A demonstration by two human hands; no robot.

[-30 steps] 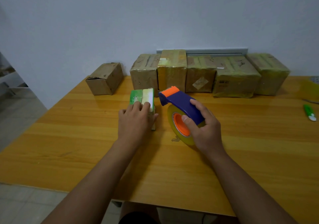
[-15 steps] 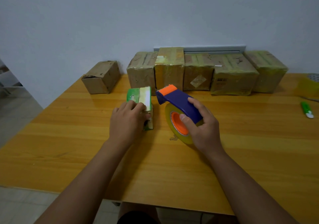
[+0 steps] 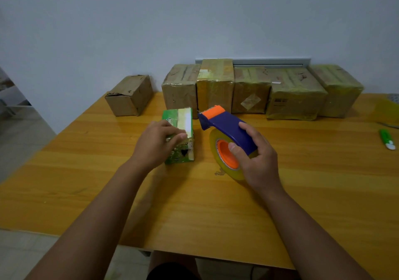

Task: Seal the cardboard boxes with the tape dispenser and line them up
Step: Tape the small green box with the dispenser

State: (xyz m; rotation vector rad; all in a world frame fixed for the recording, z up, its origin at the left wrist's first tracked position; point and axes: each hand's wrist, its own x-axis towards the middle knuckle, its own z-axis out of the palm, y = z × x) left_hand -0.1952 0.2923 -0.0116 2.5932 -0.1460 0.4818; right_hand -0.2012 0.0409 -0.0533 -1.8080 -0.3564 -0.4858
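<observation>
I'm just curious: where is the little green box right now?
The green box stands mid-table under the left hand, just left of the tape dispenser, in front of the taped boxes.

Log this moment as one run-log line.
left hand: presses tape on green box | right hand: grips tape dispenser | five taped boxes lined at wall | brown box apart

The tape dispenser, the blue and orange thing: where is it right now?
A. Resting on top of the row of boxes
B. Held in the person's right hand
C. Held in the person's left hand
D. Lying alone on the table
B. The right hand grips the tape dispenser by its blue body, while the left hand rests on the small green box.
</observation>
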